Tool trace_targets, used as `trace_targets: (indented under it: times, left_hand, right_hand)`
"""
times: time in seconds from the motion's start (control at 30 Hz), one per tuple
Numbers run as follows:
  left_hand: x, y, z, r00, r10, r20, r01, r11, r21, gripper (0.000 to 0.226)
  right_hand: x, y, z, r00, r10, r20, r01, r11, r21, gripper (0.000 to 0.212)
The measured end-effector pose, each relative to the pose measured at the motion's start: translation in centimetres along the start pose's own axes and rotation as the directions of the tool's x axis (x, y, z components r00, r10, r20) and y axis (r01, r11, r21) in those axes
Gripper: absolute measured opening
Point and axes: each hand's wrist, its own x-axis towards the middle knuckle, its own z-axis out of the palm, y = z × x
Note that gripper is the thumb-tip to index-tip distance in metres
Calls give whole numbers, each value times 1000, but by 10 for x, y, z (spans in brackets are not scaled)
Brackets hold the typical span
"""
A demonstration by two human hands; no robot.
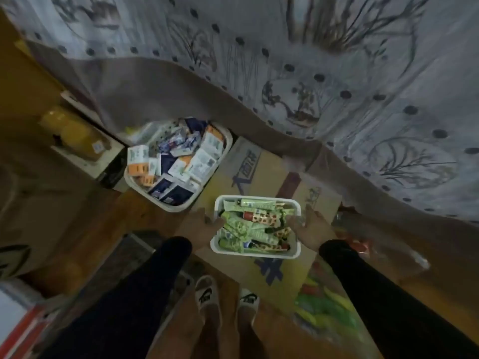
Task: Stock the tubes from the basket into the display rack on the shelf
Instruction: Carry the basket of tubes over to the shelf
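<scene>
At lower centre of the frame, the basket (255, 226), heaped with tubes (256, 217), sits on a cardboard box (261, 161). If lifted unevenly it could tip and spill them. The left hand (201, 225) and right hand (312, 230) flank its short sides, arms stretched downward, each grip spread against the rim; whether they clasp it, I cannot tell.

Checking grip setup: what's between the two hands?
Head view: the white basket of tubes sits between the left hand and right hand, each at one side of it.
</scene>
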Motion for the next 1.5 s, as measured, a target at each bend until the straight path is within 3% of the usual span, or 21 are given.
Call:
trace_targets:
  times: [0.07,0.13,0.2,0.27,0.3,0.43,0.57,0.7,0.87,0.97,1.03,1.1,1.2,1.23,1.3,1.37,1.43,1.5]
  left_hand:
    - [26,-13,15,1000,14,16,-14,1000,13,106]
    - [42,-19,31,998,-32,49,32,999,7,91]
    - [53,-21,45,992,-102,75,108,990,-92,77]
    - [65,-23,55,987,-142,74,156,958,-240,84]
    - [72,-25,59,988,-138,63,150,945,-289,87]
    - [70,-25,69,992,-126,-14,113,929,-351,64]
    - [48,-19,56,995,-95,-35,74,917,-392,59]
    - [9,-18,22,996,-22,-82,-14,911,-411,70]
    - [-54,-15,-39,981,24,-193,-114,875,-470,116]
    - [-109,-4,-77,961,19,-274,-165,839,-519,122]
    - [-143,-5,-99,935,13,-353,-202,840,-503,122]
    - [-174,-10,-112,907,9,-421,-241,832,-500,117]
    - [-226,-20,-125,847,-31,-531,-295,802,-518,81]
    - [-245,-24,-127,821,-54,-568,-315,788,-530,70]
    - [-277,-40,-123,766,-119,-631,-337,762,-553,70]
    - [-306,-67,-115,718,-199,-667,-347,728,-591,76]
    - [-338,-89,-103,660,-295,-691,-354,690,-632,83]
    - [-375,-110,-88,603,-376,-703,-377,643,-667,69]
  right_hand:
    - [21,9,15,998,57,8,-57,998,15,83]
    - [39,23,32,995,93,40,-95,994,46,81]
    - [49,37,47,993,97,62,-104,987,123,78]
    - [58,47,55,993,94,76,-109,968,227,70]
    - [62,52,60,994,75,79,-94,954,286,67]
    - [61,55,69,995,77,56,-95,867,489,56]
    - [35,33,58,996,77,53,-93,864,495,36]
    - [0,-3,35,998,-8,56,-20,878,478,43]
    - [-57,-77,-10,991,-134,22,115,917,381,61]
    - [-91,-117,-32,978,-208,21,189,926,327,74]
    - [-104,-138,-43,962,-273,13,257,918,302,80]
    - [-133,-172,-52,932,-360,43,334,897,290,68]
    - [-179,-213,-57,889,-455,54,426,864,267,53]
    - [-185,-222,-56,879,-475,50,449,857,251,65]
    - [-201,-241,-49,836,-540,102,511,832,216,83]
    - [-217,-263,-38,781,-598,178,568,800,194,72]
    - [-239,-282,-20,714,-649,261,637,758,142,47]
    - [-259,-301,4,632,-691,352,705,701,110,48]
